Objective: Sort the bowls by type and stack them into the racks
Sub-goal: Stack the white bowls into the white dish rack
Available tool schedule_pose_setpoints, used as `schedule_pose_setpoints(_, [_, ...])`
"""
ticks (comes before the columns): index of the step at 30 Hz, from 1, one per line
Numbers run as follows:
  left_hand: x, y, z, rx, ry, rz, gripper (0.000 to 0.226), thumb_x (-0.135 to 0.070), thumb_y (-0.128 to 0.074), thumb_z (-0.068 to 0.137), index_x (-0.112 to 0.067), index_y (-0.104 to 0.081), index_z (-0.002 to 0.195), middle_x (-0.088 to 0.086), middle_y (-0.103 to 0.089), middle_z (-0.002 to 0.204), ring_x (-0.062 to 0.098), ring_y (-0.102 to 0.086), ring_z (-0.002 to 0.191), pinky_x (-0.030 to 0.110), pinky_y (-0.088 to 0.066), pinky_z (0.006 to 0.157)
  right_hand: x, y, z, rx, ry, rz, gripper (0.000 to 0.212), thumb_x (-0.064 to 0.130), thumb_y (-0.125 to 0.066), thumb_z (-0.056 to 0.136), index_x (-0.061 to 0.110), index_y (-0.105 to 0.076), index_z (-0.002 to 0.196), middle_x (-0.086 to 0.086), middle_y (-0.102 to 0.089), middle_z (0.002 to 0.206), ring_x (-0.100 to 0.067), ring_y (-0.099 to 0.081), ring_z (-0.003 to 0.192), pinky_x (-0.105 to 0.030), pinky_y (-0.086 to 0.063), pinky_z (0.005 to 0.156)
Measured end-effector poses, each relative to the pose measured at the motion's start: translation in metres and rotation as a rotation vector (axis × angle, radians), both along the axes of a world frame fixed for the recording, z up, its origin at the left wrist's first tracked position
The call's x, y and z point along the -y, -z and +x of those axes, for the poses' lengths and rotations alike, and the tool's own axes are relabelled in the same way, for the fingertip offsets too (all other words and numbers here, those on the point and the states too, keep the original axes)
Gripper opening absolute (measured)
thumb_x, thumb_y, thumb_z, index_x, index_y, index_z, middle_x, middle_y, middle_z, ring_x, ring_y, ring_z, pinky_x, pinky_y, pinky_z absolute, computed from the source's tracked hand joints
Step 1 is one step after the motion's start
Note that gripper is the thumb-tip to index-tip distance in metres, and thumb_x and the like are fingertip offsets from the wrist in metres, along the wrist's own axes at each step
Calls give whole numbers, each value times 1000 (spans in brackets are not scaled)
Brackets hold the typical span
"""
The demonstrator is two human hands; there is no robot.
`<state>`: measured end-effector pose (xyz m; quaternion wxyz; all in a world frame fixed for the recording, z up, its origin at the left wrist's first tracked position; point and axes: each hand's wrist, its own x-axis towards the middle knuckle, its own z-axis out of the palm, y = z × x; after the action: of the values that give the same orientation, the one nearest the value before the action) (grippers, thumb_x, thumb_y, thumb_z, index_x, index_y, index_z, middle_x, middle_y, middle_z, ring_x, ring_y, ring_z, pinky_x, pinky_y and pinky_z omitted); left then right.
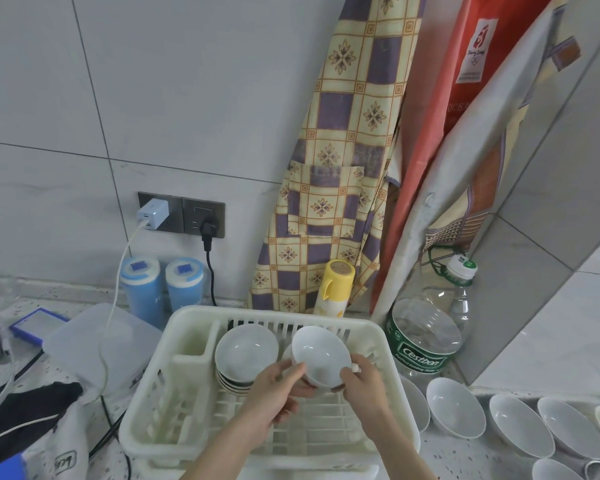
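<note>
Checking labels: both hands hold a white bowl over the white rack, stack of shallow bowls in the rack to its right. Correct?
Not quite. In the head view the stack of shallow bowls sits to the left of the held white bowl, not the right. The rest stands: left hand and right hand hold it over the white rack.

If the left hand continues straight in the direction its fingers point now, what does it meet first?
The left hand already touches the white ceramic bowl that both hands hold. Beyond it, probably the back wall of the cream plastic dish rack, though depth is unclear.

Both hands [321, 393] holding white bowl [321, 355], over cream rack [146, 403], stacked bowls [245, 355] inside
</note>
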<state>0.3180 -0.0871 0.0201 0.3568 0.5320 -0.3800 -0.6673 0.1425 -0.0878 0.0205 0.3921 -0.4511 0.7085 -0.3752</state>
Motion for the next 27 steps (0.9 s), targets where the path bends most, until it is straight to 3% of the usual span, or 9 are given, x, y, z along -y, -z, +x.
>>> schedule_pose_setpoints(5, [1, 11, 8, 156, 12, 136, 25, -33, -52, 96, -11, -57, 106, 10, -77, 74, 13, -51, 36, 17, -29, 36, 9, 9, 7, -133, 37, 14, 40, 13, -50, 90, 18, -53, 130, 0, -72, 82, 2, -66, 60, -16, -40, 50])
schedule_pose_setpoints(9, [4, 18, 12, 194, 16, 185, 34, -41, -52, 96, -7, -53, 103, 14, -76, 72, 15, -51, 36, 16, -30, 37, 14, 14, 9, -155, 26, 34, 41, 13, -50, 89, 18, -54, 129, 12, -64, 75, -15, -70, 69, -35, -55, 69])
schedule_pose_setpoints(11, [6, 22, 11, 200, 6, 197, 35, -43, -53, 96, -9, -52, 101, 14, -76, 73, 15, -52, 36, 16, -30, 36, 16, 15, 10, -182, 33, 42, 38, 15, -50, 89, 18, -56, 126, 14, -61, 80, -12, -65, 73, -40, -55, 77])
schedule_pose_setpoints(18, [12, 32, -1, 207, -28, 237, 39, -46, -55, 95, -13, -51, 114, 10, -77, 74, 17, -57, 40, 18, -34, 37, 20, 22, 13, -241, -15, 117, 38, 21, -46, 91, 19, -53, 128, -4, -65, 105, -25, -68, 91, -40, -54, 83])
schedule_pose_setpoints(22, [14, 34, -8, 186, -39, 226, 28, -41, -56, 95, -15, -54, 107, 9, -77, 71, 15, -57, 37, 18, -34, 39, 22, 26, 11, -258, -17, 114, 37, 21, -45, 90, 17, -55, 126, -5, -66, 100, -26, -68, 90, -41, -54, 84])
schedule_pose_setpoints(27, [13, 31, -12, 171, -84, 200, 19, -35, -57, 96, -18, -53, 89, 5, -75, 63, 14, -58, 37, 16, -34, 39, 22, 27, 9, -295, -18, 128, 40, 24, -45, 90, 18, -55, 128, -7, -70, 95, -25, -64, 89, -33, -52, 77])
